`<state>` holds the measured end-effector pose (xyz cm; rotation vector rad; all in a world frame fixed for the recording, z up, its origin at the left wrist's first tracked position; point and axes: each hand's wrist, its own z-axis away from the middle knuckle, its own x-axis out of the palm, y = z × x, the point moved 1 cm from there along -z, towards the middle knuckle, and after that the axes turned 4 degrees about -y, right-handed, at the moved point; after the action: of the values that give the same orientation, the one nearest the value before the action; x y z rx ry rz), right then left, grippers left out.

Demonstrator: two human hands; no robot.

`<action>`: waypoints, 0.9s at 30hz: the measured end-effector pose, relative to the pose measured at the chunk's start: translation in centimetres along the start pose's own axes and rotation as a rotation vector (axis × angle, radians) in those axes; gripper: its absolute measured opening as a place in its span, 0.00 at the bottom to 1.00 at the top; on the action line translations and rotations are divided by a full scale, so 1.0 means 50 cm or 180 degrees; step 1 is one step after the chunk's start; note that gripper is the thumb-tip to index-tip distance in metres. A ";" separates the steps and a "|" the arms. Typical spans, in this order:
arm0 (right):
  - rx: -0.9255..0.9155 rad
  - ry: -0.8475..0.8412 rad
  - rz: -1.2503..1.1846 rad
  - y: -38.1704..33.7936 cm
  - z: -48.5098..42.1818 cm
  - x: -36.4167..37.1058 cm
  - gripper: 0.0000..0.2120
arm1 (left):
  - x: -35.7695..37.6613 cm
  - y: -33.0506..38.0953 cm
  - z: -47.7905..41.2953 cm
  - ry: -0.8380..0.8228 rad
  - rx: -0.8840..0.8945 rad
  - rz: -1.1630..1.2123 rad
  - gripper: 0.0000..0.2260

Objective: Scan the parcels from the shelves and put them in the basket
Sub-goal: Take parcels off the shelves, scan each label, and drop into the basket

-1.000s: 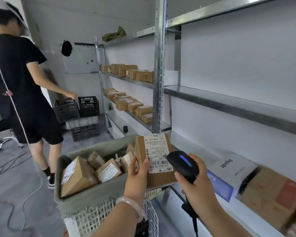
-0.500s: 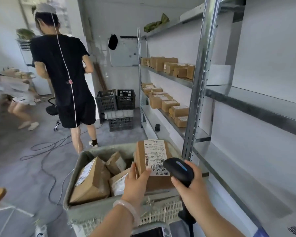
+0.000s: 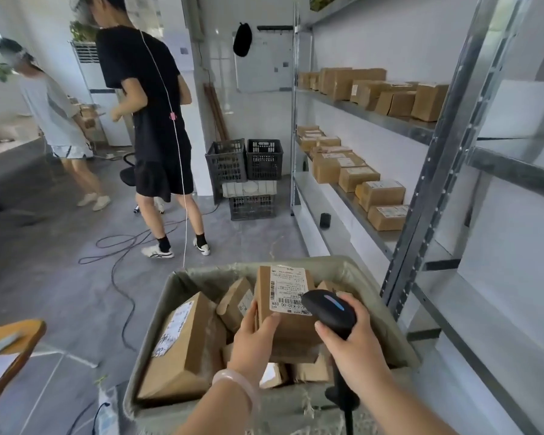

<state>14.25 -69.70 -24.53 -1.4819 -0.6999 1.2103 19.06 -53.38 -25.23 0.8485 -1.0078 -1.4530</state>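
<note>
My left hand (image 3: 254,342) grips a small brown parcel (image 3: 285,321) with a white barcode label, held upright over the basket (image 3: 377,302). Just to its right, my right hand (image 3: 354,342) holds a black handheld scanner (image 3: 328,310) whose head sits against the label's lower right corner. The basket is lined with grey-green fabric and holds several brown parcels, the largest one (image 3: 182,346) at its left. More parcels (image 3: 358,180) stand in rows on the metal shelves at the right.
A person in black (image 3: 151,120) stands ahead on the floor, a second person (image 3: 54,120) further left. Cables (image 3: 120,265) trail across the grey floor. Stacked black crates (image 3: 248,174) stand against the back wall. A shelf upright (image 3: 421,221) rises right of the basket.
The view has swung left, away from the lower shelf and toward the room. The parcel and scanner have come down over the basket, still in my hands. The person in black has stepped further off.
</note>
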 end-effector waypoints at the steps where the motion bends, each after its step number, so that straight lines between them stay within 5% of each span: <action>1: 0.0039 0.0018 0.0050 0.000 -0.023 0.015 0.29 | -0.009 0.005 -0.028 0.0021 -0.0095 -0.0039 0.24; 15: 0.0578 0.0131 0.0304 0.014 -0.269 0.163 0.32 | -0.074 0.029 -0.350 -0.0135 -0.0659 -0.1091 0.26; 27: 0.0576 0.0780 -0.0047 -0.005 -0.217 0.091 0.29 | 0.040 0.073 -0.336 -0.0933 0.0535 -0.2133 0.28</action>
<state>25.87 -69.41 -26.42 -1.4395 -0.4242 1.0301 35.61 -57.53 -28.11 1.1904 -1.1300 -2.1265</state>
